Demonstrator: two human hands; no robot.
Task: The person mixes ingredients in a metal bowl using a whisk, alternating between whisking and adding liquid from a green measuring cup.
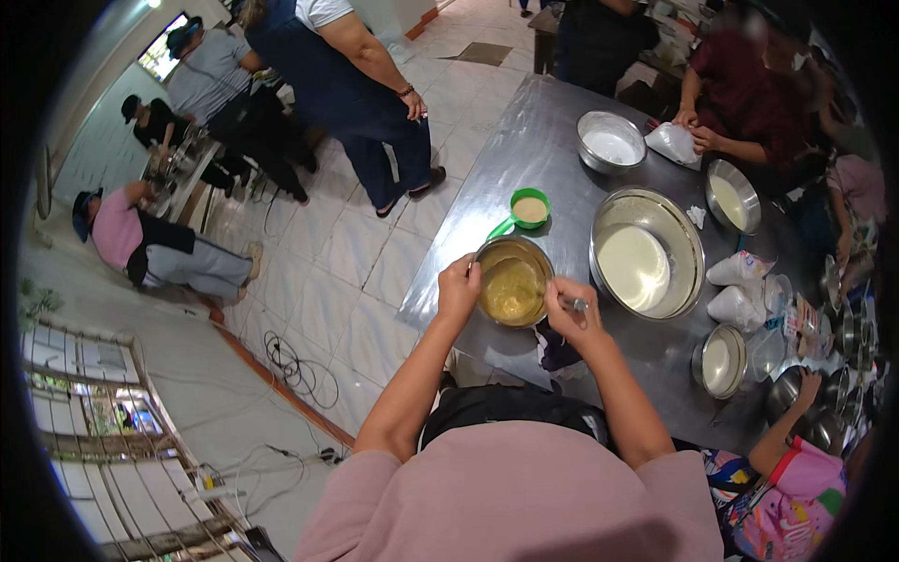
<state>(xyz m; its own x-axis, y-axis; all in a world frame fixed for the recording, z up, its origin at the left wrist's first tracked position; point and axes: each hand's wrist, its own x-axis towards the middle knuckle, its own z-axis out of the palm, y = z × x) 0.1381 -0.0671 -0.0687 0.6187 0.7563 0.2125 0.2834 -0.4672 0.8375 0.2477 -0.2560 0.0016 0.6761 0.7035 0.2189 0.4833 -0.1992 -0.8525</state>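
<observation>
My left hand [460, 284] grips the rim of a small metal mixing bowl [488, 254] on its left side. A yellow-brown batter [511, 286] coats the inside of this bowl. On the right side, my right hand [574, 309] is closed around the metal handle of a utensil [577, 304]; its working end in the batter is not clearly visible. Just beyond the bowl stands a green plastic measuring cup [549, 204] with pale tan contents. To the right is a large steel bowl [688, 281] holding a pale cream mixture [632, 267].
The steel table [484, 204] also carries a bowl of white powder [611, 149], bowls of pale mixture [730, 200] [721, 364] and plastic bags of white powder [737, 305]. Across it, a person's hands [692, 130] hold a white bag. Another person's arm [786, 414] reaches in at right. Cables [298, 369] lie on the floor.
</observation>
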